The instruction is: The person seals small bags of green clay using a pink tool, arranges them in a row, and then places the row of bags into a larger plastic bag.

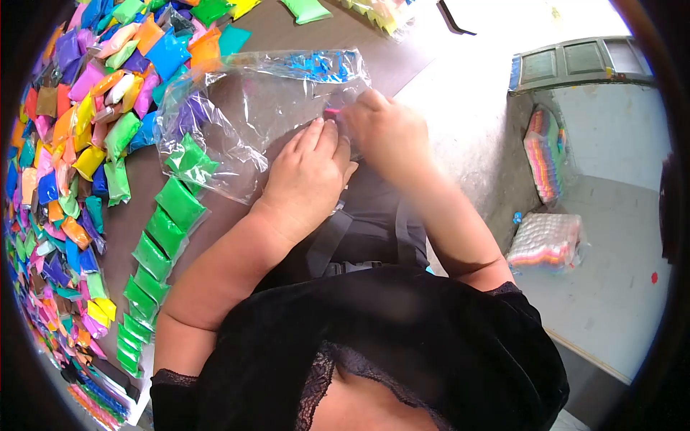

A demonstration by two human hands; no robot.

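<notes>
A large clear plastic bag (251, 115) with blue print lies crumpled on the brown table in front of me. My left hand (305, 169) is closed on the bag's near right edge, fingers close together. Curled into a fist, my right hand (392, 136) grips the bag's right end and is slightly blurred. Between the two hands a small pink piece (332, 111) shows at the bag. A strip of green packets (165, 230) runs down the table left of my left arm, its upper end overlapping the bag.
A big heap of small coloured packets (93, 136) covers the table's left side. Another green packet (305, 10) and a yellowish bagged bundle (381, 14) lie at the back. Wrapped bundles (546, 241) sit on the floor at right, near a grey-green panelled piece (575, 63).
</notes>
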